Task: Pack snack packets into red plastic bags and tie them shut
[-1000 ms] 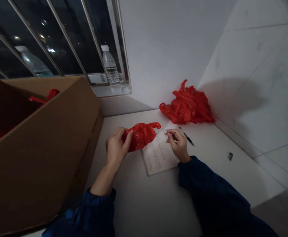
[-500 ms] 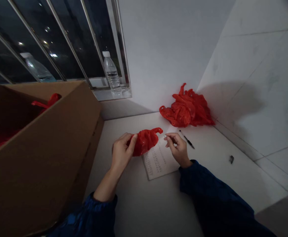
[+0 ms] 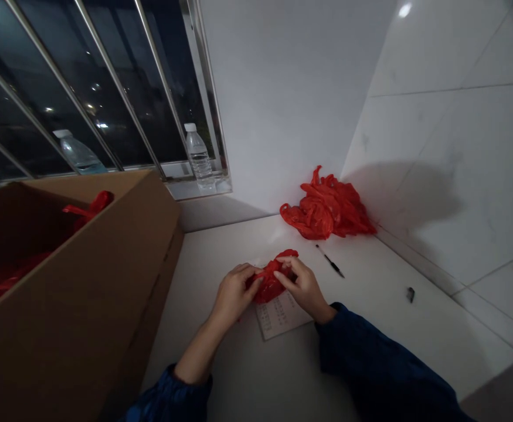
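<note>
A crumpled red plastic bag is held between my two hands, above a notebook with handwriting on its page. My left hand grips the bag's left side between thumb and fingers. On the other side, my right hand pinches the bag with thumb and forefinger. The bag covers much of the notebook's upper part. Beyond my hands, against the wall, lies a heap of red plastic bags. A black pen rests just right of the notebook.
At the left stands a large cardboard box with red bags inside. Two water bottles, one clear upright bottle and a tilted bottle, are by the barred window. A small dark object lies on the white table at right.
My right hand has moved left and taken hold of the red bag. My left hand has shifted right with it, and the view has tilted up slightly.
</note>
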`<state>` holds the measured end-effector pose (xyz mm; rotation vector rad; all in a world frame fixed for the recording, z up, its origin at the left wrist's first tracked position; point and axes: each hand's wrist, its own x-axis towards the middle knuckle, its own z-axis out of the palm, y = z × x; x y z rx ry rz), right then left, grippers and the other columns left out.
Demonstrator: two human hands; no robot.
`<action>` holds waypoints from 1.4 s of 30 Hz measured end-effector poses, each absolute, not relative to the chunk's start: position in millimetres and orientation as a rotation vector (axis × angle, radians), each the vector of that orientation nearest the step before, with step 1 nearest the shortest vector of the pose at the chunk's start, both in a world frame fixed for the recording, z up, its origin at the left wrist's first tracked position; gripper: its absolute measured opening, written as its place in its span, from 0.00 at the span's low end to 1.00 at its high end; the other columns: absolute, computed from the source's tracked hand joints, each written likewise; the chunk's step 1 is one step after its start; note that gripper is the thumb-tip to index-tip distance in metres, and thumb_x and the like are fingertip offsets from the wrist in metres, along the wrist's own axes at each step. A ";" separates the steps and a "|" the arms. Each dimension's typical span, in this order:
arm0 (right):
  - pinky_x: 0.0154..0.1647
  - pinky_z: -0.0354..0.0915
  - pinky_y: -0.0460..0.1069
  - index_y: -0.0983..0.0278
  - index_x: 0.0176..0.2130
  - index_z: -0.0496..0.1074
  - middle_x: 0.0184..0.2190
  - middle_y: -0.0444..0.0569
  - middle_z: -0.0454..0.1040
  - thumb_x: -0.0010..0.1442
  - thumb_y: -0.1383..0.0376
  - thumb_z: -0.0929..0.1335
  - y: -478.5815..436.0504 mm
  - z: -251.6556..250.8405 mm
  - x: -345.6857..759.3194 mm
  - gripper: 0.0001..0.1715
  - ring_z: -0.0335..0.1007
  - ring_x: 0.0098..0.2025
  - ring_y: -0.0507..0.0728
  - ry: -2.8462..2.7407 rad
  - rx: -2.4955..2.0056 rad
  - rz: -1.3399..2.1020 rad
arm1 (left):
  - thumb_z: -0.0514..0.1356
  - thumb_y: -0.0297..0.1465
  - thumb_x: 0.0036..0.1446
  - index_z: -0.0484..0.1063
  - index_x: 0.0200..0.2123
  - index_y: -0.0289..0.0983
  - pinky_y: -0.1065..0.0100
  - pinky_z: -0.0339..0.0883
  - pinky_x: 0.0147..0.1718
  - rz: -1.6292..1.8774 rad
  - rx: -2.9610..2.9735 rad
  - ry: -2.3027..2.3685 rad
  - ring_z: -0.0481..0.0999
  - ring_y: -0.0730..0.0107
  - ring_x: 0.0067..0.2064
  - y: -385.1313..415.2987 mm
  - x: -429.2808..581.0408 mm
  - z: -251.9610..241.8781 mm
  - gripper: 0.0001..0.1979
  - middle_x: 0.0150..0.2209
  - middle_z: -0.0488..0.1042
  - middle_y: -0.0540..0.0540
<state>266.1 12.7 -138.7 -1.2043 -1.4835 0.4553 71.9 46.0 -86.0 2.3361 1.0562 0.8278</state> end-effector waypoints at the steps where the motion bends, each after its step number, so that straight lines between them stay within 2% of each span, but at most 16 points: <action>1: 0.31 0.67 0.49 0.60 0.47 0.72 0.34 0.46 0.73 0.61 0.61 0.69 13.0 -138.7 266.4 0.14 0.70 0.31 0.55 -1.490 -1.193 0.455 | 0.58 0.33 0.62 0.76 0.39 0.42 0.65 0.67 0.40 0.831 2.329 1.064 0.77 0.63 0.42 45.3 71.9 -85.7 0.08 0.39 0.79 0.46; 5: 0.30 0.66 0.48 0.60 0.39 0.73 0.31 0.44 0.72 0.60 0.62 0.69 12.2 -136.2 265.3 0.06 0.69 0.30 0.54 -1.507 -1.157 0.439 | 0.59 0.39 0.62 0.74 0.43 0.42 0.67 0.68 0.39 0.847 2.257 1.095 0.78 0.65 0.39 43.4 72.5 -85.1 0.10 0.39 0.79 0.48; 8: 0.31 0.66 0.48 0.59 0.36 0.73 0.30 0.43 0.72 0.60 0.63 0.69 11.1 -133.8 264.5 0.03 0.69 0.31 0.54 -1.531 -1.138 0.429 | 0.60 0.38 0.61 0.75 0.38 0.41 0.68 0.68 0.37 0.847 2.246 1.118 0.78 0.64 0.37 44.5 71.9 -86.6 0.08 0.36 0.80 0.48; 11: 0.33 0.67 0.49 0.59 0.36 0.74 0.32 0.45 0.72 0.61 0.64 0.69 11.2 -132.2 266.0 0.02 0.70 0.34 0.55 -1.572 -1.108 0.409 | 0.58 0.37 0.62 0.74 0.33 0.41 0.68 0.66 0.35 0.847 2.267 1.131 0.78 0.64 0.36 46.7 69.9 -87.7 0.08 0.34 0.79 0.48; 16: 0.43 0.67 0.52 0.58 0.36 0.74 0.38 0.48 0.73 0.62 0.66 0.68 10.9 -129.7 270.2 0.03 0.72 0.42 0.58 -1.611 -1.049 0.396 | 0.57 0.37 0.63 0.74 0.32 0.41 0.68 0.66 0.36 0.868 2.274 1.132 0.77 0.65 0.36 48.4 68.5 -87.7 0.10 0.33 0.79 0.49; 20: 0.36 0.67 0.50 0.58 0.35 0.73 0.36 0.47 0.74 0.62 0.66 0.67 8.9 -125.9 275.8 0.04 0.72 0.38 0.57 -1.608 -1.083 0.431 | 0.57 0.36 0.63 0.74 0.33 0.41 0.69 0.66 0.35 0.901 2.251 1.159 0.77 0.67 0.35 51.4 65.6 -87.6 0.09 0.34 0.79 0.49; 27: 0.31 0.64 0.49 0.60 0.34 0.71 0.31 0.45 0.72 0.60 0.66 0.68 13.3 -124.0 296.2 0.02 0.67 0.29 0.54 -1.498 -1.137 0.377 | 0.55 0.37 0.63 0.73 0.33 0.40 0.69 0.66 0.37 1.024 2.172 1.293 0.77 0.67 0.36 66.5 44.2 -85.1 0.11 0.33 0.78 0.49; 34: 0.29 0.63 0.47 0.61 0.33 0.69 0.31 0.44 0.71 0.60 0.66 0.68 14.8 -125.2 302.8 0.03 0.67 0.28 0.53 -1.512 -1.157 0.413 | 0.56 0.35 0.62 0.74 0.32 0.40 0.69 0.64 0.35 0.975 2.190 1.414 0.76 0.66 0.35 70.9 30.7 -79.3 0.09 0.33 0.78 0.50; 37: 0.28 0.62 0.47 0.61 0.32 0.68 0.33 0.45 0.72 0.59 0.67 0.68 13.3 -125.4 300.2 0.03 0.66 0.28 0.52 -1.537 -1.161 0.451 | 0.56 0.35 0.63 0.74 0.38 0.39 0.67 0.63 0.36 1.014 2.213 1.463 0.75 0.65 0.39 60.4 35.3 -69.4 0.09 0.39 0.77 0.48; 40: 0.28 0.62 0.47 0.61 0.33 0.67 0.35 0.46 0.73 0.58 0.66 0.68 11.5 -125.8 297.3 0.03 0.67 0.28 0.52 -1.552 -1.171 0.483 | 0.57 0.36 0.63 0.71 0.48 0.41 0.64 0.63 0.44 1.034 2.373 1.385 0.74 0.63 0.45 46.5 46.0 -60.0 0.11 0.46 0.75 0.47; 42: 0.27 0.61 0.46 0.61 0.34 0.67 0.35 0.46 0.74 0.58 0.66 0.68 9.9 -125.0 296.5 0.03 0.67 0.28 0.52 -1.561 -1.175 0.491 | 0.59 0.34 0.63 0.71 0.50 0.43 0.61 0.61 0.49 0.956 2.556 1.284 0.72 0.61 0.49 39.5 53.5 -57.3 0.12 0.48 0.74 0.47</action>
